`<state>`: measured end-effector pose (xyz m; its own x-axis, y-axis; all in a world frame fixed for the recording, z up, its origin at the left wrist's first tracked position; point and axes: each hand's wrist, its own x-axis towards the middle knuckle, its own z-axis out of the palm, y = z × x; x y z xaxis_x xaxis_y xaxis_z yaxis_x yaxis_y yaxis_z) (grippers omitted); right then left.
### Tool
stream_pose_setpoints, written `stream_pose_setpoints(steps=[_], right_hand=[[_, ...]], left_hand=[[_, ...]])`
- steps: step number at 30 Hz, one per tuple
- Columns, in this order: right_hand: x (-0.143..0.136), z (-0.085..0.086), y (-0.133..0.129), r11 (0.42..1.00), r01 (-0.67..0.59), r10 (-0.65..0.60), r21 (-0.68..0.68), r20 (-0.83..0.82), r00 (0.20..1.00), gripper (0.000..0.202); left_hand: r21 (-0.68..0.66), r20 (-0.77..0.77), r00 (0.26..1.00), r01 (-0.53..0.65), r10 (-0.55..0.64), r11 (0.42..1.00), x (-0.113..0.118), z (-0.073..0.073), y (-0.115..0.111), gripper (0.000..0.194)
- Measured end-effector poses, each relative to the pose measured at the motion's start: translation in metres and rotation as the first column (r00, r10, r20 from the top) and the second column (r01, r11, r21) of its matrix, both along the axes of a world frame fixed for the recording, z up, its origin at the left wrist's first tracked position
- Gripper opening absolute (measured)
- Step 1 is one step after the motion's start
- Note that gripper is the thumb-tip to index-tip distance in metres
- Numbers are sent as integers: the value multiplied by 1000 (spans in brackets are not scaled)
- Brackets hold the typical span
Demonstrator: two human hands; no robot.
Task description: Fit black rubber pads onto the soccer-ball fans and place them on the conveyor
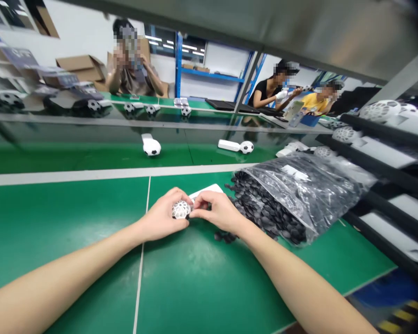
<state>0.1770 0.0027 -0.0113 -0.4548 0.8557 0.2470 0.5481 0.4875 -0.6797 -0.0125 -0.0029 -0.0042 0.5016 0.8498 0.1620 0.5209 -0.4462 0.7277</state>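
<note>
My left hand (165, 215) is wrapped round a white soccer-ball-shaped device (181, 210) with an openwork ball end, just above the green table (101, 287). The device's flat white handle (209, 189) points away to the right, partly behind my fingers. At the ball's right side, my right hand (214, 211) has thumb and forefinger pinched together; whatever lies between the tips is too small to make out. Right of that hand, small black pieces (264, 208) spill from a clear plastic bag (313, 185). A few loose black pieces (225, 237) lie near my right wrist.
Beyond the white edge strip (73, 177), a conveyor belt (111, 153) carries white devices with black-spotted balls (246, 147). A black tiered rack (379, 162) of similar parts stands at the right. A metal shelf (264, 28) hangs overhead. Several people sit across the line.
</note>
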Motion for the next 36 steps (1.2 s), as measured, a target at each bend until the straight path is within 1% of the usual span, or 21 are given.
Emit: stream_pose_setpoints(steps=[2,3,5,6,7,8,9,10,12,14,15,17,19,22,24,26,29,31,33,34,36], right_hand=[[7,9,-2,993,120,-121,15,107,987,18],[12,13,-3,982,186,-189,31,187,964,16],[21,21,-4,960,274,-274,52,363,891,12],[25,24,-4,955,294,-285,48,440,852,11],[28,25,-4,954,299,-273,31,505,819,11],[29,26,-4,955,295,-250,8,554,794,13],[30,26,-4,959,284,-220,-18,587,779,15],[30,26,-4,961,272,-192,-41,606,772,17],[29,24,-3,963,259,-161,-72,616,771,16],[27,22,-3,963,257,-157,-81,607,779,13],[27,21,-3,963,257,-157,-83,603,782,12],[26,20,-2,963,257,-157,-86,597,787,10],[26,19,-1,963,256,-161,-83,586,794,8],[26,18,1,964,256,-170,-75,569,805,6],[28,16,3,965,248,-162,-81,558,814,7],[30,13,5,969,233,-151,-87,542,827,7],[34,7,8,974,220,-159,-59,515,842,12],[36,4,11,975,222,-182,-20,502,846,16],[38,2,14,975,221,-201,21,501,842,15],[38,1,16,975,221,-210,39,508,836,13],[38,2,18,970,229,-235,77,527,817,8]], left_hand=[[18,-5,999,-50,50,999,-15,8,4,28],[38,-12,995,-99,99,994,-25,13,8,28],[101,-24,969,-242,245,965,-50,19,24,30],[139,-40,938,-335,344,932,-64,21,36,33],[182,-56,891,-435,451,882,-78,21,50,35],[221,-71,828,-530,556,818,-92,19,66,38],[262,-96,749,-616,655,743,-104,17,83,39],[286,-102,699,-661,708,694,-115,13,99,40],[316,-125,637,-702,761,639,-134,6,129,42],[333,-168,608,-706,776,625,-145,0,149,41],[346,-196,601,-697,775,629,-147,-1,156,40],[390,-251,606,-650,755,652,-145,0,165,43],[443,-304,651,-549,695,709,-133,3,173,54],[462,-386,756,-337,528,820,-98,4,190,72],[435,-428,799,-227,422,871,-71,0,203,77],[411,-448,811,-186,375,893,-45,-6,215,76],[397,-447,812,-196,376,896,-20,-8,221,65],[400,-433,819,-200,377,894,-13,-1,214,60],[395,-419,836,-183,353,901,-12,13,198,58],[384,-414,847,-169,333,908,-13,20,185,57],[352,-407,874,-116,264,929,-15,34,153,55]])
